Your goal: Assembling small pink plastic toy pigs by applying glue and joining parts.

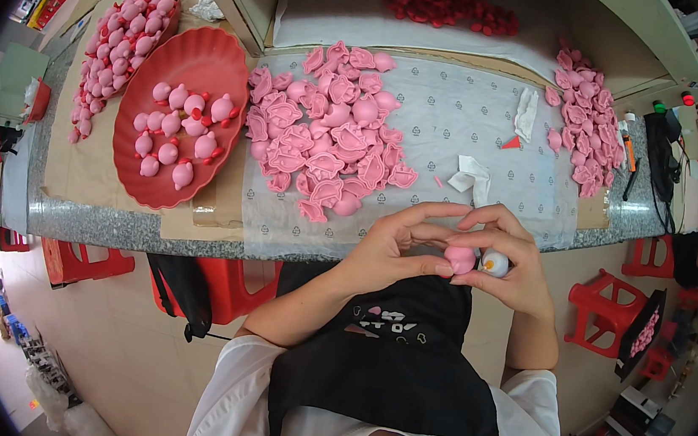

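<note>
Just past the table's front edge, both of my hands meet around a small round pink piece (460,259). My left hand (393,246) pinches it from the left, thumb below and fingers curled above. My right hand (524,272) is closed too; its fingertips reach the pink piece's right side. Tucked in the right palm is a small white bottle (496,259) with a yellow-orange tip. Whatever lies between the fingertips is partly hidden. Nearest on the table is a heap of pink shell-like pieces (328,135), some hollow side up.
Left of the heap stands a red scalloped tray (236,78) holding round pink pieces with red parts. More such pieces (125,37) pile behind it. Crumpled white paper (472,178) and a red cone (512,142) lie right. Another pink heap (586,128) sits farther right. Red pieces (448,7) fill the shelf.
</note>
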Tool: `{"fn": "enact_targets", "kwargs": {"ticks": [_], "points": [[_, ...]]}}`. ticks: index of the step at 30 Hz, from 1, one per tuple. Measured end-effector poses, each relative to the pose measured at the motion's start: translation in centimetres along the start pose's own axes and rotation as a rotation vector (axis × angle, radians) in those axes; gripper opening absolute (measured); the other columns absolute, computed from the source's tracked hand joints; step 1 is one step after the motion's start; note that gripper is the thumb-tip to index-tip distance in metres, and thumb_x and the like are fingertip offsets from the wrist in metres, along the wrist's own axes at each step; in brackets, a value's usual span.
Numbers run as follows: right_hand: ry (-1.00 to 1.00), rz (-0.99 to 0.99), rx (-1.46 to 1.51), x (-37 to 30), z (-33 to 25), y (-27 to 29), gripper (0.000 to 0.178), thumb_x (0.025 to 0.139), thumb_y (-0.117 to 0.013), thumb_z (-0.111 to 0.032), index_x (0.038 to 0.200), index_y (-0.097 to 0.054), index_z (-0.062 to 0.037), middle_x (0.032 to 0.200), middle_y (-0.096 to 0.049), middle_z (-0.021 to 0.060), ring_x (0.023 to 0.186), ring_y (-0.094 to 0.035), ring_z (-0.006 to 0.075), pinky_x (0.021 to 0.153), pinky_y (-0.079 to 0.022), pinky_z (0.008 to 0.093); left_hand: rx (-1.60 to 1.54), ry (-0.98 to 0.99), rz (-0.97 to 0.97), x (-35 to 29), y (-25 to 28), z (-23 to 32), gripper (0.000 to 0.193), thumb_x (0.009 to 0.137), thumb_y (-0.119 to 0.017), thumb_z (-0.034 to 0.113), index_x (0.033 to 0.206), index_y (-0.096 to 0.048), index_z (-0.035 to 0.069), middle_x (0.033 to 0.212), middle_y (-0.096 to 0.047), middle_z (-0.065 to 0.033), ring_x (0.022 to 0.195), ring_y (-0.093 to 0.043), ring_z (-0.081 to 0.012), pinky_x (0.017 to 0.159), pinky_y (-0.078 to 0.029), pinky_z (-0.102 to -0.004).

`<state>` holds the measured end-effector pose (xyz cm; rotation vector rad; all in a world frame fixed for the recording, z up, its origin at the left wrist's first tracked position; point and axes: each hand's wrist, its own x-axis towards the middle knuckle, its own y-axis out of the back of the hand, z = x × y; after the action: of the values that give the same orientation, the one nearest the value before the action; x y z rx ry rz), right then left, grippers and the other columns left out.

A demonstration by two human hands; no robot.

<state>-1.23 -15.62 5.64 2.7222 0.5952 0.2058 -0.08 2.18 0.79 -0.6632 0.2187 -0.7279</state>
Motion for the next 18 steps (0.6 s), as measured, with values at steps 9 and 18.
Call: {"fn": "enact_targets", "kwargs": {"ticks": [9,18], "points": [[-0.43,0.007,0.865,-0.6,2.5,-1.7,0.04,0.06,-0.068,-0.015,0.092,-0.051,0.0016,0.087,-0.053,0.0079,0.066,-0.05,0.011,0.054,-0.039,0.0219,0.417,-0.209,-0.101,0.5,1.8,0.3,0.034,0.071,-0.057,0.009,0.104,-0.052,0.004,0.119,-0.034,-0.0135,0.11,-0.035,-0.0241,0.089,-0.029,-0.0357],[-0.467,-0.019,1.192,-0.7,3.3,-3.3,0.038,0.068,-0.063,-0.016,0.097,-0.047,0.0034,0.084,-0.053,0.0072,0.059,-0.048,0.0083,0.043,-0.036,0.0193,0.505,-0.241,-0.156,0.8,2.5,0.3,0.036,0.068,-0.058,0.013,0.101,-0.052,0.002,0.119,-0.034,-0.0148,0.11,-0.034,-0.0245,0.089,-0.029,-0.0352]]}}
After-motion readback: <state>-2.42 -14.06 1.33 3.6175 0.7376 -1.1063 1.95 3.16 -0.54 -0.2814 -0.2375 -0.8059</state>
